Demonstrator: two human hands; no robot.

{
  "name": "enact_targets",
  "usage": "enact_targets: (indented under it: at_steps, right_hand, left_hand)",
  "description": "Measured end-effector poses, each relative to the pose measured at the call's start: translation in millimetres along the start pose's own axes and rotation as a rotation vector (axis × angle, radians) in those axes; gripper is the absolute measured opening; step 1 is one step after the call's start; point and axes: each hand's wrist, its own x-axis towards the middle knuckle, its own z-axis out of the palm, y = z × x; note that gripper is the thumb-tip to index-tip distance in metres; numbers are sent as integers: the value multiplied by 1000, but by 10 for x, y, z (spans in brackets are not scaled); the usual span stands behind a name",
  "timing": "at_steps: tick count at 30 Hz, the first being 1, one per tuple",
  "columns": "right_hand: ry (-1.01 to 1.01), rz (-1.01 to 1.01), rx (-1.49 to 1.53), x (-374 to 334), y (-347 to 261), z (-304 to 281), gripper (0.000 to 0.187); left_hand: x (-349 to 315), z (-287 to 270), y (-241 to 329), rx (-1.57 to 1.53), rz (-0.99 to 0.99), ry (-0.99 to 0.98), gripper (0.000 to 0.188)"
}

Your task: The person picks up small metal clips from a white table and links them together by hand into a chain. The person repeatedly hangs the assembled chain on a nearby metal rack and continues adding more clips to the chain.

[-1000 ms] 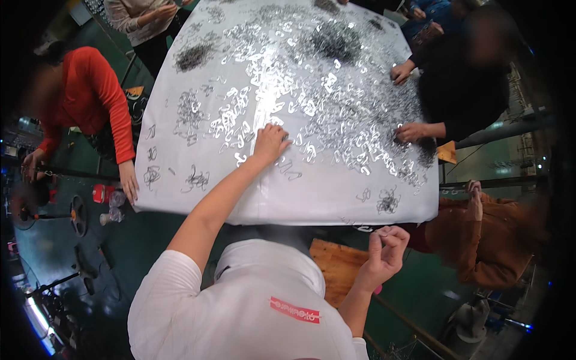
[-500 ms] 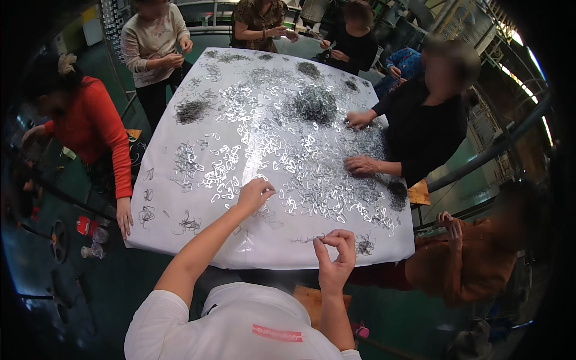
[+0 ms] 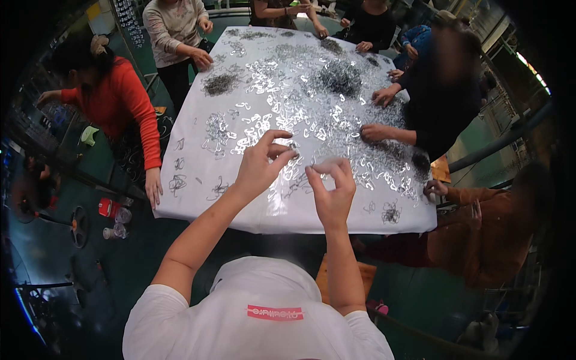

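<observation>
Lying just beyond left hand (image 3: pixel 259 167) and right hand (image 3: pixel 334 197): bent-wire hooks (image 3: pixel 261 125); both loosely pinched, holdings unclear.

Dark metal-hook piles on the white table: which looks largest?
The upper pile right of centre: in this view it covers a visibly bigger patch than the upper-left pile or the right-edge pile.
</observation>
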Motion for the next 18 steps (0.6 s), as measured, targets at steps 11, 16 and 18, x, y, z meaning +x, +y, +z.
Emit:
enact_targets:
  at_steps: [11, 16, 18]
  right_hand:
    - [-75, -11, -49, -154, -246, 380, 10]
    - [-195, 66, 64, -183, -183, 294, 16]
    - [-225, 168, 113, -189, 71, 189, 19]
  left_hand:
    - [-199, -298, 239, 3, 149, 38, 8]
    - [-263, -402, 279, 16, 171, 47, 8]
    - [-319, -448, 291, 9, 174, 50, 8]
